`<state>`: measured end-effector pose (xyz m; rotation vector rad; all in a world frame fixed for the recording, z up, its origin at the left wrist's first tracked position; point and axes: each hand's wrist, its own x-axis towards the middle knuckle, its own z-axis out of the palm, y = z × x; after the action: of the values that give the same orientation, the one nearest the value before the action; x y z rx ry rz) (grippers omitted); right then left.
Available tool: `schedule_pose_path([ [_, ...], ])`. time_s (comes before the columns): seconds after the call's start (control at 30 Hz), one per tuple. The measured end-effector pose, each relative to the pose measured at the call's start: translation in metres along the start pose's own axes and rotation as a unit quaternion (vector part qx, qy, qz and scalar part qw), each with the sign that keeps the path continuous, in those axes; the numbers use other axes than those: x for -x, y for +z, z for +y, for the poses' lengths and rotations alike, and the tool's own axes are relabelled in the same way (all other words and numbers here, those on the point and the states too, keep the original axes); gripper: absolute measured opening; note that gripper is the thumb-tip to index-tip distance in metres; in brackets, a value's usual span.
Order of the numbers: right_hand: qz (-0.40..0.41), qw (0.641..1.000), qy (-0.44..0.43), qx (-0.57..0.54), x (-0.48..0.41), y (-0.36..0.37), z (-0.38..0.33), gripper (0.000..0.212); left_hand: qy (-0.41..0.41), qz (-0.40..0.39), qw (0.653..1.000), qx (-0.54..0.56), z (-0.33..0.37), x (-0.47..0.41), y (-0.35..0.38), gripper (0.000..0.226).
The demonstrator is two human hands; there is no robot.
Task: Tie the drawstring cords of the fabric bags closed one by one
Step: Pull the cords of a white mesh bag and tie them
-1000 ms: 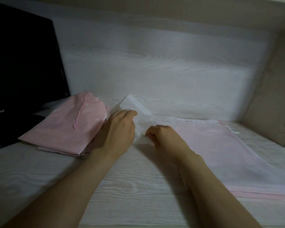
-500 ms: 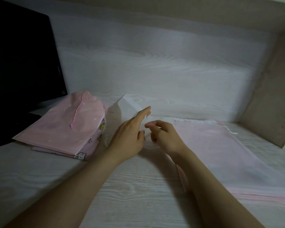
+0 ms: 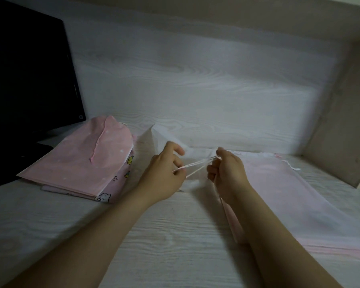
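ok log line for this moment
phase: tying | left hand: pinches cords | right hand: pinches cords | cords: taut between hands | bag: sheer, flat on desk

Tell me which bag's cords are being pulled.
The pale white bag in the middle: the left hand and right hand pinch its cords, stretched between them. The cord on the pink stack lies loose, untouched.

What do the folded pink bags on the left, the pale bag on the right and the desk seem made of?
Folded pink bags: opaque matte woven fabric, likely cotton; printed cartoons show. Pale bag: thin, semi-sheer fabric, perhaps mesh; pink shows through. Desk: matte whitewashed wood-grain, probably laminate.
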<state>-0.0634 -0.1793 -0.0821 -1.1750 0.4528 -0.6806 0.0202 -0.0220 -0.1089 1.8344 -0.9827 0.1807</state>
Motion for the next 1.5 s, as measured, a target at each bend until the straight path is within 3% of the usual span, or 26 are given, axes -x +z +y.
schedule_pose_path([
  [0.07, 0.030, 0.998, 0.000, 0.049, -0.004, -0.010, 0.004, 0.022, -0.051, 0.004, 0.999, -0.008, 0.002, -0.003, -0.001, 0.018],
  [0.13, 0.054, 0.985, -0.029, 0.159, -0.007, -0.016, 0.007, 0.025, -0.101, -0.007, 0.995, 0.020, 0.004, -0.003, -0.002, 0.015],
  [0.23, 0.079, 0.902, -0.116, 0.408, -0.004, -0.016, 0.009, 0.041, -0.150, -0.013, 0.984, 0.092, 0.005, -0.003, -0.006, 0.014],
  [0.3, 0.124, 0.846, -0.136, 0.500, 0.006, -0.010, 0.008, 0.044, -0.172, 0.003, 0.974, 0.147, 0.007, -0.003, -0.009, 0.009],
  [0.37, 0.156, 0.840, -0.153, 0.497, 0.015, -0.007, 0.005, 0.041, -0.184, 0.015, 0.964, 0.191, 0.010, -0.003, -0.011, 0.005],
  [0.43, 0.145, 0.897, -0.152, 0.390, 0.016, -0.004, -0.002, 0.033, -0.193, 0.018, 0.959, 0.209, 0.012, -0.003, -0.013, 0.007],
  [0.53, 0.068, 0.985, -0.109, 0.114, 0.012, -0.003, -0.013, 0.005, -0.229, -0.008, 0.949, 0.215, 0.013, -0.005, -0.017, 0.013],
  [0.67, -0.028, 0.997, -0.050, -0.057, 0.012, -0.008, -0.023, 0.008, -0.254, -0.049, 0.935, 0.243, 0.015, -0.006, -0.024, 0.021],
  [0.77, -0.019, 0.991, -0.119, -0.055, 0.012, -0.007, -0.024, 0.013, -0.240, -0.062, 0.946, 0.208, 0.016, -0.004, -0.026, 0.021],
  [0.87, 0.021, 0.957, -0.276, 0.087, 0.014, -0.001, -0.021, 0.018, -0.228, -0.070, 0.947, 0.214, 0.016, -0.004, -0.025, 0.019],
  [1.03, 0.030, 0.830, -0.456, 0.320, 0.003, 0.019, -0.020, 0.034, -0.187, -0.108, 0.956, 0.197, 0.017, -0.002, -0.026, 0.014],
  [1.23, -0.018, 0.716, -0.530, 0.454, -0.016, 0.038, -0.023, 0.039, -0.160, -0.142, 0.960, 0.179, 0.012, 0.001, -0.028, 0.018],
  [1.33, -0.162, 0.686, -0.422, 0.570, -0.029, 0.040, -0.020, 0.041, -0.177, -0.136, 0.947, 0.229, 0.009, 0.000, -0.030, 0.022],
  [1.4, -0.151, 0.667, -0.401, 0.610, -0.035, 0.036, -0.013, 0.036, -0.189, -0.122, 0.945, 0.238, 0.008, -0.001, -0.031, 0.021],
  [1.43, -0.113, 0.677, -0.420, 0.594, -0.033, 0.033, -0.011, 0.032, -0.195, -0.113, 0.945, 0.236, 0.007, -0.002, -0.031, 0.020],
  [1.5, -0.055, 0.736, -0.434, 0.516, -0.022, 0.027, -0.010, 0.027, -0.209, -0.090, 0.942, 0.245, 0.007, -0.003, -0.029, 0.021],
])
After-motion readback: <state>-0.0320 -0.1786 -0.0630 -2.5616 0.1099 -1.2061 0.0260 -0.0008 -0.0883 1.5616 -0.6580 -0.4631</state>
